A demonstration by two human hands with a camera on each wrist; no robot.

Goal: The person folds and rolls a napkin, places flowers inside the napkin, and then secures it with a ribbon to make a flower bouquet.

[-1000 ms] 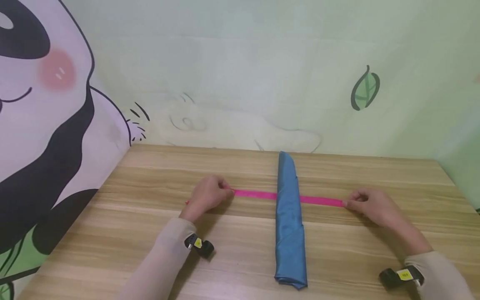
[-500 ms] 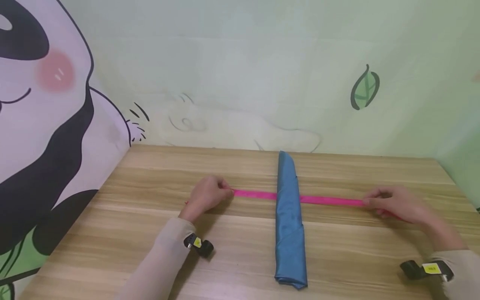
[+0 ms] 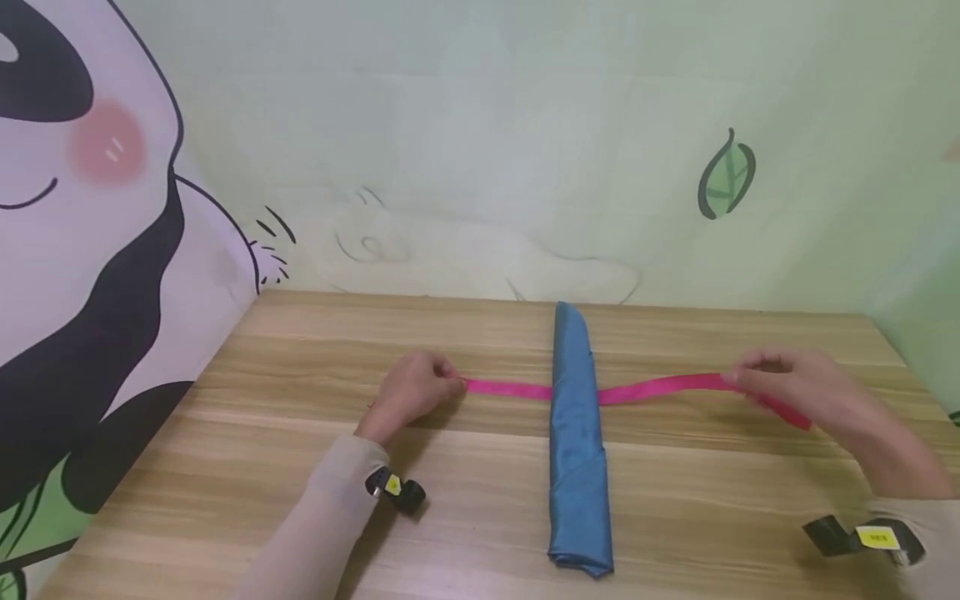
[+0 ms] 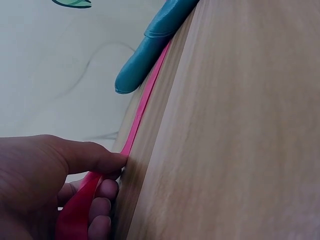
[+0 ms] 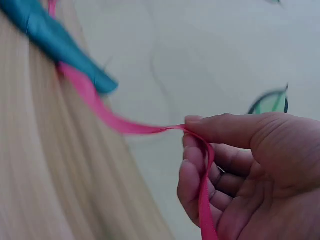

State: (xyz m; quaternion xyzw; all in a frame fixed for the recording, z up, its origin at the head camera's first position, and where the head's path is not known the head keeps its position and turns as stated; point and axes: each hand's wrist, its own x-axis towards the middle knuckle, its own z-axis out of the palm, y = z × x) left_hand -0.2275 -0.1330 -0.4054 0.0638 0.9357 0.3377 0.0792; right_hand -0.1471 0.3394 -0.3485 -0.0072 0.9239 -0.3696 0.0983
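Note:
A pink ribbon (image 3: 510, 389) runs crosswise under a rolled blue satin cloth (image 3: 577, 467), which lies lengthwise on the table. My left hand (image 3: 416, 390) pinches the ribbon left of the roll, low at the tabletop; in the left wrist view the ribbon's tail (image 4: 77, 215) passes behind the thumb and over the fingers. To the right, my right hand (image 3: 810, 396) pinches the ribbon between thumb and forefinger, raised above the wood. In the right wrist view the ribbon (image 5: 125, 125) sags from the roll up to the fingertips, and its free end hangs down across the palm.
The wood-grain table (image 3: 465, 517) meets a painted wall (image 3: 480, 167) along its back edge. A panda picture (image 3: 112, 208) covers the wall at left. Each wrist wears a small black camera, such as the left one (image 3: 405, 493).
My right hand has slid right along the ribbon, then risen, lifting the right part off the table; its loose end now hangs below the hand. My left hand stays in place.

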